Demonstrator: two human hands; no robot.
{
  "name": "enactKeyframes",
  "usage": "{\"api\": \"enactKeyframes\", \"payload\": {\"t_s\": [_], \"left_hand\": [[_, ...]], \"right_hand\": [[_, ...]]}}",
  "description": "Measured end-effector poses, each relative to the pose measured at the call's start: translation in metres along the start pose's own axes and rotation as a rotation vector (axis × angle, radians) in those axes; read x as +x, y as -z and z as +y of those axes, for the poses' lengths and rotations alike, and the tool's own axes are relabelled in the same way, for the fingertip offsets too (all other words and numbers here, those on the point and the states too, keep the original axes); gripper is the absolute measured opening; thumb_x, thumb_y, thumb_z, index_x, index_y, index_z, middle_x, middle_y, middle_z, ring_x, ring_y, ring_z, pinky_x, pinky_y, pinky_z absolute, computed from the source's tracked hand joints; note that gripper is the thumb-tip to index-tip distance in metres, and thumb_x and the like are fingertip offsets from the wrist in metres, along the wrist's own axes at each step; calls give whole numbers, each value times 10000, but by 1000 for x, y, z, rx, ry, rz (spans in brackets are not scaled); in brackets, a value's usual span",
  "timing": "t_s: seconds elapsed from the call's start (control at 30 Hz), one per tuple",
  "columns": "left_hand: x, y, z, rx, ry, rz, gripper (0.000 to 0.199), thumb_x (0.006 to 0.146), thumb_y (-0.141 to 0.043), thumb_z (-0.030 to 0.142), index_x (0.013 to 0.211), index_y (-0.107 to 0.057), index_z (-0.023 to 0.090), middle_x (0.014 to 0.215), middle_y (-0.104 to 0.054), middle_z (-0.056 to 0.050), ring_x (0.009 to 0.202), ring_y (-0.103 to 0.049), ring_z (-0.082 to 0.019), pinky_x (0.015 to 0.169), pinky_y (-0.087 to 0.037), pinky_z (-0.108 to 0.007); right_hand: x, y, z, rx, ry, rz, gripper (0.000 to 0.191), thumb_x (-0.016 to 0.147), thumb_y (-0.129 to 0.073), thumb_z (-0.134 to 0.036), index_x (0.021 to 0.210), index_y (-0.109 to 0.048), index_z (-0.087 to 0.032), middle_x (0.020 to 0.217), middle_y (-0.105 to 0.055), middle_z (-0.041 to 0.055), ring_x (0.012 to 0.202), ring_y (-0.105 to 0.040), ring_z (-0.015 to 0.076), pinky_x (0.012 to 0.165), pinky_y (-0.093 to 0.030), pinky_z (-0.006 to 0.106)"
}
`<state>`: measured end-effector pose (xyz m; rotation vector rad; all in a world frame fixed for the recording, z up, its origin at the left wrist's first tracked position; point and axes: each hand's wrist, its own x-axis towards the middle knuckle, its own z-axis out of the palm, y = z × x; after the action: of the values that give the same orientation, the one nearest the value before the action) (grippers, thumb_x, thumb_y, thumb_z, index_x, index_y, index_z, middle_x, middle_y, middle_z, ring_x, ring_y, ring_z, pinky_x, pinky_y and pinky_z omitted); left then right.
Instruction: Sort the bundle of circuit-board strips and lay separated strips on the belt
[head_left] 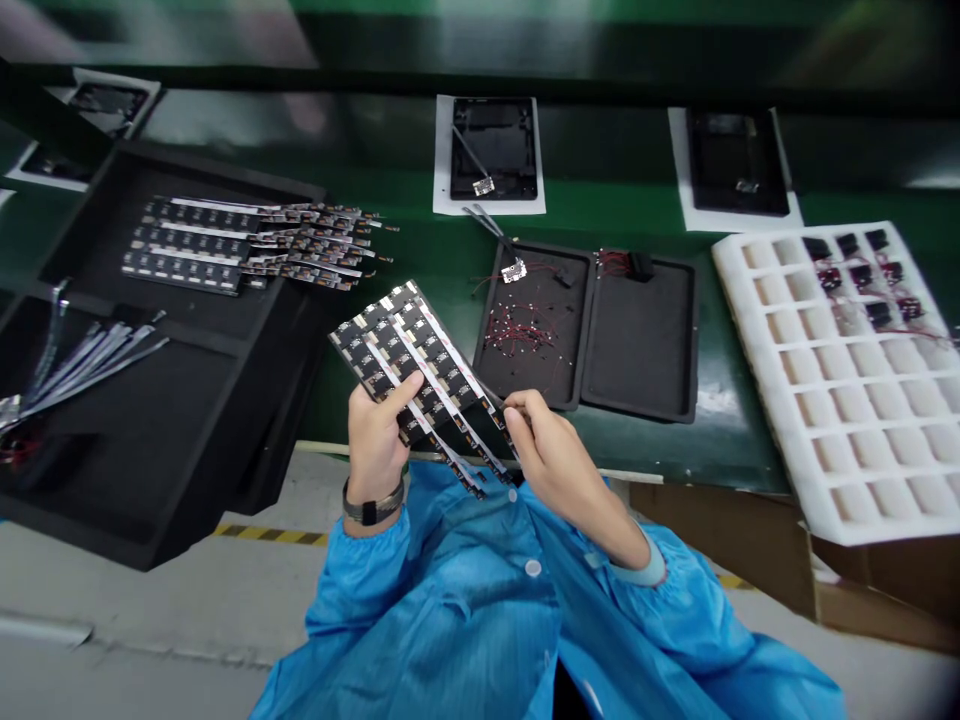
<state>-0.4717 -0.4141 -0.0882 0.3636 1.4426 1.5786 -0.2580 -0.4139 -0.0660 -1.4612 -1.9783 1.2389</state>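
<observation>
A black sheet of circuit parts [431, 365] with white strips and thin dangling tails is held tilted in front of my body. My left hand [379, 435] grips its lower left edge, with the thumb on top. At the right edge, my right hand [551, 450] pinches the sheet near the tails, its fingertips partly hidden. Similar sheets [191, 245] lie stacked in the black tray [225, 180] on the left, their tails hanging over the tray's side.
Ahead are a dark device casing [495, 150] and another casing [739, 165], each on white sheets. Two shallow black trays [641, 345] hold red-wired parts [521, 328]. A white foam tray [806, 370] stands right. Silvery strips [105, 360] lie left.
</observation>
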Motion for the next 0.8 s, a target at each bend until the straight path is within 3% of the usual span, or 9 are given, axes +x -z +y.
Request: {"api": "enactKeyframes", "payload": {"t_s": [0.47, 0.8], "left_hand": [[-5, -5, -10, -54, 41, -6, 507, 670, -980, 294, 1121, -783, 174, 1119, -830, -88, 1017, -804, -280, 946, -654, -406], [4, -2, -10, -87, 105, -53, 497, 616, -997, 318, 1043, -789, 171, 1036, -838, -81, 904, -811, -262, 906, -668, -386]], "right_hand": [[-2, 0, 5, 45, -12, 31, 204, 1132, -364, -369, 1093, -513, -236, 751, -551, -19, 675, -550, 188, 677, -373, 308], [0, 3, 5, 365, 15, -55, 304, 1142, -372, -426, 1016, -556, -219, 856, -538, -5, 787, -508, 167, 756, -432, 292]]}}
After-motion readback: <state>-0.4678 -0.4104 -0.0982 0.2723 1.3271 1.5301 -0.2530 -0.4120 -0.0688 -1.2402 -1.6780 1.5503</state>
